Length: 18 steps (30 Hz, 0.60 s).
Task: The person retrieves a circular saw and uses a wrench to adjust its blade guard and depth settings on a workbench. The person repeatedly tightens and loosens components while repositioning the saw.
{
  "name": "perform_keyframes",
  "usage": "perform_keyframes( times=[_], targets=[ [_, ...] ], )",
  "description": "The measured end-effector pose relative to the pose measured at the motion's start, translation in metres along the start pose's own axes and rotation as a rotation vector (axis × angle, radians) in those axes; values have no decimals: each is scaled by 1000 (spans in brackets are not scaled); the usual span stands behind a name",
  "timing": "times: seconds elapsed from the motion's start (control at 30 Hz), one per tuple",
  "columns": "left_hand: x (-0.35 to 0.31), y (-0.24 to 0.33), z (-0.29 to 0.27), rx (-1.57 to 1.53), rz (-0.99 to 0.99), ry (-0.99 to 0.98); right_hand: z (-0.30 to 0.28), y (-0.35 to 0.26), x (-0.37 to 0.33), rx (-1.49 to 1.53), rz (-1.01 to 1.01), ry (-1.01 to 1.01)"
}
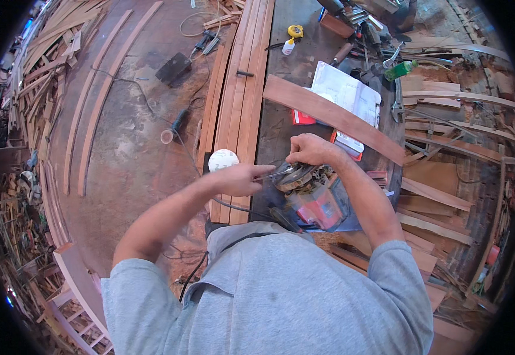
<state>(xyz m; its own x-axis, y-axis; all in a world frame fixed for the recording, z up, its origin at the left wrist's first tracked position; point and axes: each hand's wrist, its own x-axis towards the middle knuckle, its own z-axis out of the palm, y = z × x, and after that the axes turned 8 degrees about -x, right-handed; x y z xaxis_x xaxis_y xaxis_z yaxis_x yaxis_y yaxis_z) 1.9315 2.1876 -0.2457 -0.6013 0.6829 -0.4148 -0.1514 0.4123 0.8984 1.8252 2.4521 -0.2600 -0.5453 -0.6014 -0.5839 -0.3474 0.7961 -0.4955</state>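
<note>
My left hand (243, 179) is closed round a thin metal tool (274, 173), index finger stretched along it. Its exact kind is too small to make out. The tool's far end meets a dark round part (293, 176) in front of my chest. Over that same part, my right hand (312, 149) has its fingers pinched together, and what they grip is hidden. Just below lies a blurred heap of small parts with a red and clear plastic-looking container (322, 207). Beside my left hand, a white round disc (223, 160) rests on long wooden strips (243, 118).
A curved wooden board (334, 118) crosses over papers (352, 89) on the right. Behind stand a yellow tape measure (295, 31), a small white bottle (289, 47) and a green bottle (400, 70). A corded tool (175, 127) lies left, its cable crossing the bench.
</note>
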Motion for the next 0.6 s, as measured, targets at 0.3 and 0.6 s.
perform_keyframes(
  times=[0.3,0.6],
  targets=[
    [-71,-3,-10,-387,-352,10,5,-2,-1,65,-13,3],
    [-82,-15,70,-652,-341,180,25,-11,-23,-127,-27,45]
  ],
)
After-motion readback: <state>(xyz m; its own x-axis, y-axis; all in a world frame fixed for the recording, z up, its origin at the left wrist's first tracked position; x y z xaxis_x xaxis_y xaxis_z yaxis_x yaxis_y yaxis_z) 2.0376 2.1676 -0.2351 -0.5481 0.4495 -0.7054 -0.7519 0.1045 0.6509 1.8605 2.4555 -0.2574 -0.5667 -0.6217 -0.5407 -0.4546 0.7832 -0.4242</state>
